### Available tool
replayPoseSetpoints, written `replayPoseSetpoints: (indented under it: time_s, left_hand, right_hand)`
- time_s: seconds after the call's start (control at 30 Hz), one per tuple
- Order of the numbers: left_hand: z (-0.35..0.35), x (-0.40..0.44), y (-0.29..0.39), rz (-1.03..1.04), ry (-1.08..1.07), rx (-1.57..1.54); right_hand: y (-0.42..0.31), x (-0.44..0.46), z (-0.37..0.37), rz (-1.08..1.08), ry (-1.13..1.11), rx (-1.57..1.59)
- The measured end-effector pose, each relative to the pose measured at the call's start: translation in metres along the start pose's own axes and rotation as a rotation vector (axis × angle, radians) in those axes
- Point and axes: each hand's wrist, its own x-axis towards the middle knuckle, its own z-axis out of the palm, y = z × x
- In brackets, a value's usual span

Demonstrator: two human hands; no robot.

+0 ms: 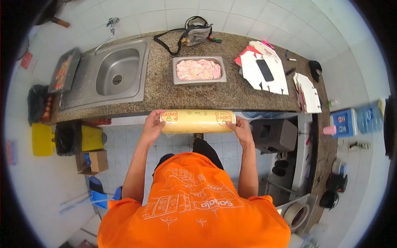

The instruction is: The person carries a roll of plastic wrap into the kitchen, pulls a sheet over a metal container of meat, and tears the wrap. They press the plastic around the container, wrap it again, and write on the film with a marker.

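A thick roll of cling film (197,121), yellowish with "CHEFFY" printed in red, is held level just in front of the counter's edge. My left hand (154,125) grips its left end, fingers behind and thumb on the front. At the opposite end, my right hand (242,130) is closed round the roll the same way. Beyond the roll, a steel pan (199,82) filled with pale pink raw meat (198,70) stands on the speckled counter (161,91). A bit of loose clear film seems to hang under the roll's left end.
A steel sink (118,74) with a tap (111,25) lies to the left, beside another metal tray (62,76). A grey bag (198,32) sits behind the pan. Flattened white boxes (276,80) with a black phone (264,70) lie to the right.
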Motion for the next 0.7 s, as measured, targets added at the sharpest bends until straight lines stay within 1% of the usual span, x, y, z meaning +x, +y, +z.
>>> replayPoseSetpoints:
  time_s: [0.03,0.07,0.1,0.13,0.17,0.23,0.27,0.3,0.33,0.37,0.4,0.43,0.5,0.53,0.57,0.63,0.67,0.7]
  left_hand:
    - [0.004,0.013,0.002,-0.078,0.04,-0.006]
    - [0.008,0.029,0.001,-0.087,0.069,-0.007]
    - [0.01,0.045,-0.002,-0.158,0.097,-0.018]
    - [0.011,0.057,-0.005,-0.235,0.124,-0.031]
    - [0.015,0.068,-0.004,-0.253,0.155,-0.031]
    - [0.026,0.088,-0.004,-0.299,0.188,-0.242]
    - [0.03,0.098,-0.008,-0.286,0.181,-0.315]
    - [0.033,0.103,-0.013,-0.292,0.204,-0.31]
    - [0.038,0.108,-0.015,-0.27,0.197,-0.233]
    - [0.044,0.11,-0.007,-0.25,0.183,-0.155]
    - [0.045,0.107,0.001,-0.233,0.118,-0.011]
    - [0.046,0.102,0.01,-0.242,0.113,-0.007]
    - [0.054,0.089,0.014,0.309,0.038,0.807]
    - [0.059,0.081,0.008,0.297,0.092,0.855]
    - [0.059,0.081,0.001,0.299,0.086,0.85]
    - [0.053,0.086,-0.005,0.558,0.059,0.9]
    - [0.051,0.09,-0.006,0.558,0.051,0.895]
    - [0.05,0.094,-0.007,0.546,0.045,0.823]
  right_hand:
    - [0.004,0.02,-0.009,0.014,-0.027,0.0]
    - [0.009,0.045,-0.017,0.061,-0.027,-0.009]
    - [0.014,0.068,-0.024,0.106,-0.028,-0.018]
    - [0.009,0.083,-0.027,0.152,0.03,-0.066]
    - [0.009,0.096,-0.031,0.168,-0.001,-0.067]
    - [0.016,0.122,-0.042,0.283,0.055,0.029]
    - [0.026,0.139,-0.049,0.313,0.09,0.005]
    - [0.036,0.15,-0.054,0.322,0.068,0.008]
    - [0.033,0.154,-0.055,0.358,0.102,0.05]
    - [0.027,0.155,-0.054,0.396,0.142,0.094]
    - [0.02,0.157,-0.053,0.415,0.117,0.203]
    - [0.022,0.162,-0.051,0.423,0.121,0.208]
    - [0.027,0.17,-0.052,0.434,0.183,0.331]
    - [0.027,0.173,-0.054,0.434,0.194,0.328]
    - [0.026,0.176,-0.055,0.454,0.19,0.335]
    - [0.028,0.183,-0.053,0.472,0.19,0.345]
    - [0.029,0.183,-0.054,0.467,0.151,0.36]
    - [0.03,0.181,-0.057,0.462,0.114,0.373]
